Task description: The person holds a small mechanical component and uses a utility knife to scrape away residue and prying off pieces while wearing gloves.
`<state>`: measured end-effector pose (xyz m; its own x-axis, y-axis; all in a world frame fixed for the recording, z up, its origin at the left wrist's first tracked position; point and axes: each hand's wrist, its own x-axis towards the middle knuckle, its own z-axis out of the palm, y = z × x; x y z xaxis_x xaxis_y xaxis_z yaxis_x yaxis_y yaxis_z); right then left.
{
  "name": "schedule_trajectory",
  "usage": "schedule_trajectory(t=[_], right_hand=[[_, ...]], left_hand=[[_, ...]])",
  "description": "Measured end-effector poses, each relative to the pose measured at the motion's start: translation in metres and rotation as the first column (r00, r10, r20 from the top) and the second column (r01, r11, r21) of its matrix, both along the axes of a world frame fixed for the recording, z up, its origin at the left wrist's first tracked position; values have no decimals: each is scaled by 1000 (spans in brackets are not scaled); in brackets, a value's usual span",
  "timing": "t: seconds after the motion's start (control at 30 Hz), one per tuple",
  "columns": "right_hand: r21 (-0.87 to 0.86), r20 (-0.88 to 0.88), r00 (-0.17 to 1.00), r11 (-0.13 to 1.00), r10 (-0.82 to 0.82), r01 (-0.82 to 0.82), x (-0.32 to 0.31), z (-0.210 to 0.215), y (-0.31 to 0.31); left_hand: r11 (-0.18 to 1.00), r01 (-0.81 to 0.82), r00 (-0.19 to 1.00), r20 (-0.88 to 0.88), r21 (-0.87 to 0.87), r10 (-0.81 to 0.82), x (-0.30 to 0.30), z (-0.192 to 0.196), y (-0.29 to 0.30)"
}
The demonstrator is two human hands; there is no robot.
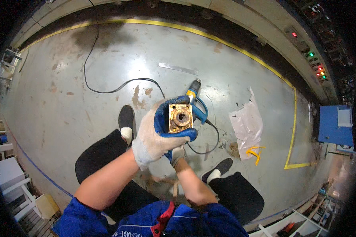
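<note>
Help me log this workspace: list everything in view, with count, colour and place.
Square metal block: 1, rusty yellowish, centre
Corded power tool: 1, blue-black-yellow, floor centre
Cable: at least 1, black, floor left
Metal strip: 1, silver, floor upper centre
Plastic sheet: 1, white, floor right
Scraps: several, yellow, sheet's lower end
Floor line: 1, yellow, top and right
Indicator lights: several, red and green, upper right
Box: 1, blue, right edge
Shoes: 2, black, floor
Sleeves: 2, blue, bottom
Left hand: 1, white-blue glove, around block
Right hand: 1, white-blue glove, partly hidden below left

White lettering (131, 233), on blue jacket (197, 222), partly cropped
</note>
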<state>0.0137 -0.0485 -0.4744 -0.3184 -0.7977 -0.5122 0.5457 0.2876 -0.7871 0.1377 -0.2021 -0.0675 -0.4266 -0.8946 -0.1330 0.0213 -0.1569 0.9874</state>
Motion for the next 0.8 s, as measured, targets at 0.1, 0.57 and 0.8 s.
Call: schedule_trajectory(t=[0.1, 0.57, 0.8], right_hand=[[443, 205, 970, 896, -129, 26, 77, -2, -7], [784, -528, 816, 505, 235, 362, 11, 19, -36], [219, -713, 680, 976, 172, -18, -48, 71, 5]], left_hand=[[973, -190, 982, 21, 135, 189, 37, -9, 4], [999, -53, 999, 12, -11, 53, 28, 1, -1], [995, 13, 961, -277, 98, 15, 16, 22, 7]])
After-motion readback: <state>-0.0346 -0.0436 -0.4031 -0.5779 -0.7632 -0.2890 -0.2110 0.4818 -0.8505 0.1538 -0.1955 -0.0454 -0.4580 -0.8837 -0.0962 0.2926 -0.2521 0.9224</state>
